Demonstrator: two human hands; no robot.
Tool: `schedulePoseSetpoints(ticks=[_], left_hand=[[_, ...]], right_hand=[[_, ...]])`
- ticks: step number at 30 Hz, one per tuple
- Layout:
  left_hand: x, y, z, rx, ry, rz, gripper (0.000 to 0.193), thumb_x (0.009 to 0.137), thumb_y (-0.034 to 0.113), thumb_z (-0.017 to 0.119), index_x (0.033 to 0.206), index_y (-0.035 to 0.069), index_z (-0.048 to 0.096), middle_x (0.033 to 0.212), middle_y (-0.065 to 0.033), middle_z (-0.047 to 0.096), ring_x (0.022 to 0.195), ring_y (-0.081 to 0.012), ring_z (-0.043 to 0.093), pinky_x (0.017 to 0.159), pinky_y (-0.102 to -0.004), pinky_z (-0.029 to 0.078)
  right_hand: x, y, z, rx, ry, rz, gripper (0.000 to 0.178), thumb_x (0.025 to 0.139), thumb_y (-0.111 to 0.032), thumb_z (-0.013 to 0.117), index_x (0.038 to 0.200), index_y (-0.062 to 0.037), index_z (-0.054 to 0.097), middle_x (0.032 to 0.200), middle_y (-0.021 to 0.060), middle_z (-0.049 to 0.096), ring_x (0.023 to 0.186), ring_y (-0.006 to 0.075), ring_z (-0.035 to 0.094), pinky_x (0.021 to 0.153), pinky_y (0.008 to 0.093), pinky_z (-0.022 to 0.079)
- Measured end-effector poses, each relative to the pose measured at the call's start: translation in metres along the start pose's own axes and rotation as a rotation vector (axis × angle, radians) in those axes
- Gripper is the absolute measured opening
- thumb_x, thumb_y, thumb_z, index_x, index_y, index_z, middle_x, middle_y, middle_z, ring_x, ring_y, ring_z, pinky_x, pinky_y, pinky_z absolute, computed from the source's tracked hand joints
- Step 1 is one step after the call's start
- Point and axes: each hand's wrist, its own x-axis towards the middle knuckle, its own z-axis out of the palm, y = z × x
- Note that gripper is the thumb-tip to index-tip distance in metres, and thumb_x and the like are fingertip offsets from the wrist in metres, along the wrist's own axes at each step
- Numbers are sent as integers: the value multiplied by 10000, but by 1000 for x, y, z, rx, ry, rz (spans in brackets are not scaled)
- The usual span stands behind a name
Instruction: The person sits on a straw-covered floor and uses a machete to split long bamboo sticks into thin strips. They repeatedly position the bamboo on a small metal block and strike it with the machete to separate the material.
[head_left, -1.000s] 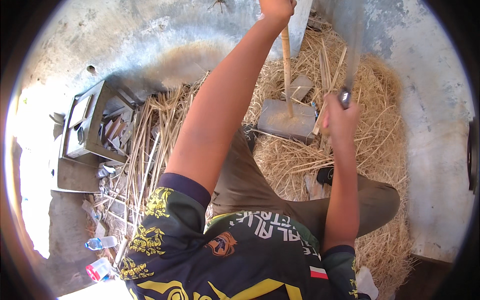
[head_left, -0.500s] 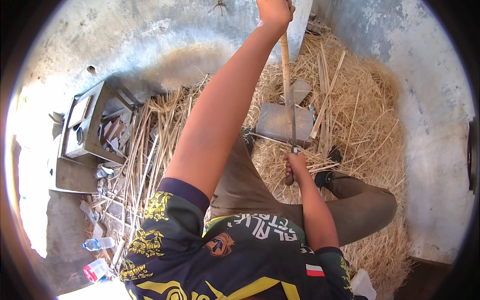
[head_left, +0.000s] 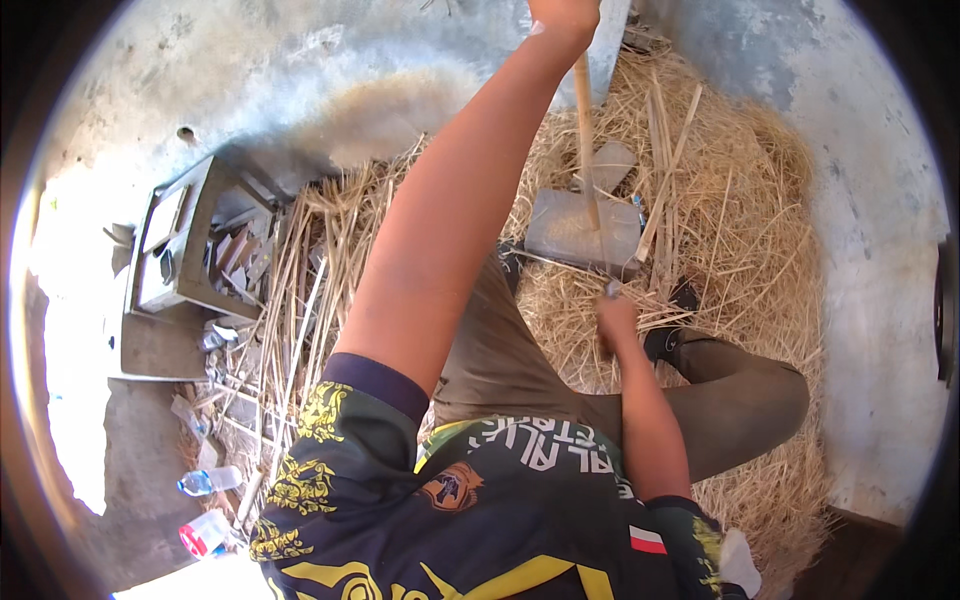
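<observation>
At the top edge my left hand (head_left: 568, 18), partly cut off by the frame, is closed round the upper end of a bamboo stick (head_left: 585, 120). The stick stands nearly upright, its lower end on a grey block (head_left: 560, 228). Lower down, near my bent leg, my right hand (head_left: 616, 326) is wrapped round the handle of a long knife (head_left: 612, 289). Motion smears the blade, which points away from me toward the block. Whether it touches the stick cannot be made out.
Straw-like shavings (head_left: 740, 210) cover the floor round the block, with split strips (head_left: 658, 150) on top. Long bamboo strips (head_left: 300, 270) lie left of my arm. Beyond them are a wooden cabinet (head_left: 190, 290), a plastic bottle (head_left: 208, 480) and a red-and-clear container (head_left: 205, 534). Walls (head_left: 870, 250) close in.
The knife blade, clearly seen alongside the stick before, is now blurred and lower, away from the stick's upper part. The whole view has shifted slightly. Both hands keep their grips.
</observation>
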Motion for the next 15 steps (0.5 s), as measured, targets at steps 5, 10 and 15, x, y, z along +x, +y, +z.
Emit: schedulePoseSetpoints(ticks=[5,10,15], left_hand=[[-7,-3,-5,52,-31,47,697,1045,612,363,533,140,361,469,18,346,386,-115,369,378,-296,290],[-2,-9,-9,76,8,75,710,1046,610,359,533,120,387,467,11,357,389,-123,383,395,-311,312],[-6,-13,8,150,-2,49,712,1049,592,375,533,106,441,471,2,383,403,-131,401,411,-322,328]], right_hand=[[-3,7,-1,36,-255,204,208,786,-181,655,688,-17,573,597,102,575,448,227,548,441,403,420],[-10,-56,-46,529,-588,492,329,831,-86,608,585,-153,401,493,-34,381,373,90,358,363,298,320],[0,-117,-109,1269,-905,399,377,865,-106,615,590,-192,372,473,-64,367,365,68,344,369,278,325]])
